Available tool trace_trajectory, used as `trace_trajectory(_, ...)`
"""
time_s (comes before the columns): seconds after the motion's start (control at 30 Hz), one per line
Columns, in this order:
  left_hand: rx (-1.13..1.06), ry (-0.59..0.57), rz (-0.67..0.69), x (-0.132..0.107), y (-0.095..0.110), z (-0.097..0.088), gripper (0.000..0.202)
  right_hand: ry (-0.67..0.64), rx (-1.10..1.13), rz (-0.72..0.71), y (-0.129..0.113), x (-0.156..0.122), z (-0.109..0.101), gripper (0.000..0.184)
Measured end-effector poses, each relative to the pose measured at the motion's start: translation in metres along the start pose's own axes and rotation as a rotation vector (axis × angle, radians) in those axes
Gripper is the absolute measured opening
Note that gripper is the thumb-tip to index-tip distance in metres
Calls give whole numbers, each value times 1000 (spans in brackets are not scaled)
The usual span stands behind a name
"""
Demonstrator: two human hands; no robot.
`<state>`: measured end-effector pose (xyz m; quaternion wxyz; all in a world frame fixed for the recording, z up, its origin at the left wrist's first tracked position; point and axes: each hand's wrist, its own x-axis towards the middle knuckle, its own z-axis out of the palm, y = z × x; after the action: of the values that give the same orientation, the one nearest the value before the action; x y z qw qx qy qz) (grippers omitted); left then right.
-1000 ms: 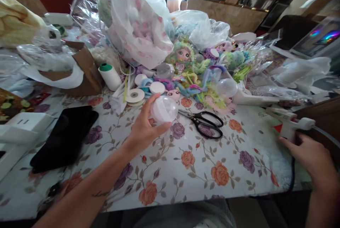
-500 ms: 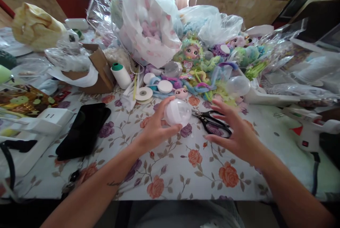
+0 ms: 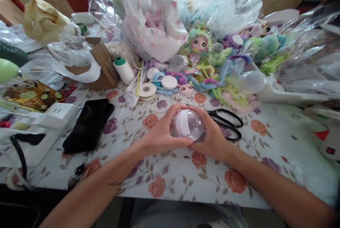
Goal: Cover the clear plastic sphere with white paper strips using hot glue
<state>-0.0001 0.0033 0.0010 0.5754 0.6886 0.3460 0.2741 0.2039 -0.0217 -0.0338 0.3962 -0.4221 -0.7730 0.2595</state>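
A clear plastic ball point(image 3: 196, 123) with a white band on its left side is held between both hands above the flowered tablecloth. My left hand point(image 3: 166, 128) curves around its left side, fingers on top and thumb along the lower front. On the opposite side, my right hand point(image 3: 212, 134) wraps the ball, with its thumb below and fingers at the top. The fingertips of the two hands meet near the top. Black-handled scissors point(image 3: 230, 118) lie just beyond my right hand, their blades partly hidden by it.
Two black phones point(image 3: 86, 125) and a white power strip point(image 3: 34, 143) lie to the left. Behind are a ribbon spool point(image 3: 147, 90), a thread cone point(image 3: 124, 72), a doll head point(image 3: 186, 89), a doll point(image 3: 198, 47) and plastic bags point(image 3: 223, 8). A glue gun point(image 3: 326, 128) lies right.
My right hand has moved left from above the scissors and closed on the ball. The ball and my left hand sit slightly lower and farther right in view, which has also shifted.
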Motion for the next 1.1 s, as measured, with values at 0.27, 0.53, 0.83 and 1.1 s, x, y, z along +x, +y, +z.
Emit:
trace_trajectory(0.27,59,45,74,0,-9,4,69,-16,-73,-20,1,-4,-5,90)
trace_trajectory(0.53,96,84,96,0,-11,5,68,-17,-90,-8,-1,-4,-5,91)
trace_trajectory(0.83,-8,67,67,0,-8,6,66,-32,-125,-20,0,-6,-5,89)
trace_trajectory(1.1,-68,85,40,1,-6,8,64,-32,-134,-55,0,-4,-5,89)
